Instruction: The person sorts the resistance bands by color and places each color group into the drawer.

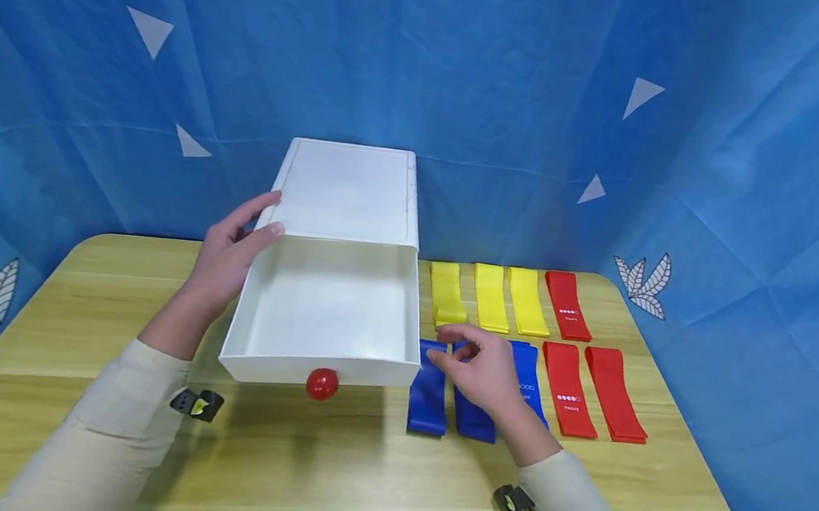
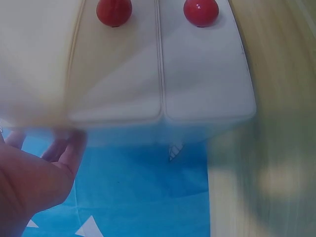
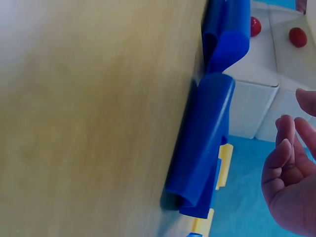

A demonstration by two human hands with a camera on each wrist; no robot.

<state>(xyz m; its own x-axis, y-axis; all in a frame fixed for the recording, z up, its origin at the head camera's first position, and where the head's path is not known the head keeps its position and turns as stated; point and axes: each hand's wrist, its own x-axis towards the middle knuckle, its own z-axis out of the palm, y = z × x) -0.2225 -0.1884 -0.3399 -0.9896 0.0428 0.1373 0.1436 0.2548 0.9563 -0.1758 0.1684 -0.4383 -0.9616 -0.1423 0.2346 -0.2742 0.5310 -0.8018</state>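
Observation:
A white drawer unit (image 1: 347, 191) stands on the table with its top drawer (image 1: 332, 306) pulled out. A round red knob (image 1: 322, 384) is on the drawer's front, and nothing lies inside. My left hand (image 1: 225, 257) touches the unit's left side, thumb near the drawer opening. Lower drawers with red knobs (image 2: 201, 11) show in the left wrist view. My right hand (image 1: 480, 367) hovers over flat blue bands (image 1: 428, 403), just right of the drawer, fingers loosely bent and holding nothing. Folded blue bands (image 3: 205, 143) lie beside it in the right wrist view.
Behind the blue bands lie yellow bands (image 1: 491, 297). Red bands (image 1: 569, 393) marked "Heavy" lie to the right. The wooden table (image 1: 326, 480) ends against a blue patterned curtain (image 1: 516, 92) at the back.

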